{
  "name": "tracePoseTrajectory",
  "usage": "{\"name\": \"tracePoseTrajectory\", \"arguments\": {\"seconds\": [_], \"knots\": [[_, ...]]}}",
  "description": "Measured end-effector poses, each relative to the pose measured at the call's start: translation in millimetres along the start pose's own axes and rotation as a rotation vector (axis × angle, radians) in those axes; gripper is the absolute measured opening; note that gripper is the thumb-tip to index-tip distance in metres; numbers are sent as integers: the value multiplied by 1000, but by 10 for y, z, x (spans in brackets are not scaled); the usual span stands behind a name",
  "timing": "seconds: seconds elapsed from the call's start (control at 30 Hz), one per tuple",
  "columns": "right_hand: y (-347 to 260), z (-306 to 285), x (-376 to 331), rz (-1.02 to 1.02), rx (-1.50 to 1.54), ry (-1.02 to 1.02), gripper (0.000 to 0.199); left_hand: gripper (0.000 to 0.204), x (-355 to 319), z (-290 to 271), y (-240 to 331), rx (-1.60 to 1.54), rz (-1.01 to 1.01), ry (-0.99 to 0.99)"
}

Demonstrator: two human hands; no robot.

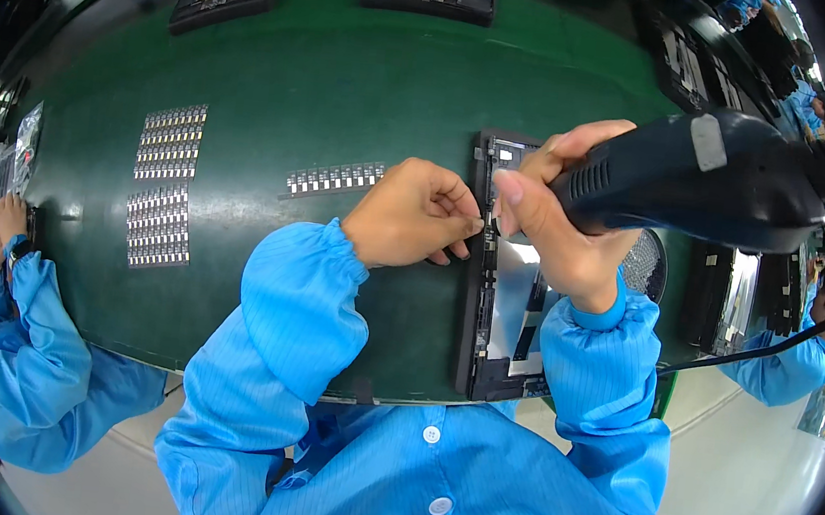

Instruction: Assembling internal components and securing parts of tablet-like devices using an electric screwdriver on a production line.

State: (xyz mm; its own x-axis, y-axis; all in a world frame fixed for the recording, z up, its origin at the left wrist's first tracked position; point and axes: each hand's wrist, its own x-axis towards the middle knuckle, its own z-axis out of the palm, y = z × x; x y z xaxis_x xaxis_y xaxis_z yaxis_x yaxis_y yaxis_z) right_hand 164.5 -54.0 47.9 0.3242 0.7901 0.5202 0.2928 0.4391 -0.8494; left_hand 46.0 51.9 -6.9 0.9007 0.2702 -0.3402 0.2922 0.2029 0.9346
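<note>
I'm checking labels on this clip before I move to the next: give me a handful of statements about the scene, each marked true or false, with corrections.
1. The right hand holds a black handheld tool. True.
2. The left hand also grips the black handheld tool. False: it is apart from it, by the left edge of the open device.
3. A strip of small pieces lies between the left hand and two larger sheets. True.
4. The tabletop is white. False: it is green.
5. Another person's blue sleeve shows at the left side of the picture. True.
</note>
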Motion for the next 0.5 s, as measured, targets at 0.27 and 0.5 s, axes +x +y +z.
{"name": "tracePoseTrajectory", "arguments": {"seconds": [0.27,0.5], "knots": [[0,-22,-20,-27,-96,59,42,9,27,-4,-49,-6,10,-3],[-101,-45,-76,-12,81,160,39,12,23,33,39,51,-22,40]]}}
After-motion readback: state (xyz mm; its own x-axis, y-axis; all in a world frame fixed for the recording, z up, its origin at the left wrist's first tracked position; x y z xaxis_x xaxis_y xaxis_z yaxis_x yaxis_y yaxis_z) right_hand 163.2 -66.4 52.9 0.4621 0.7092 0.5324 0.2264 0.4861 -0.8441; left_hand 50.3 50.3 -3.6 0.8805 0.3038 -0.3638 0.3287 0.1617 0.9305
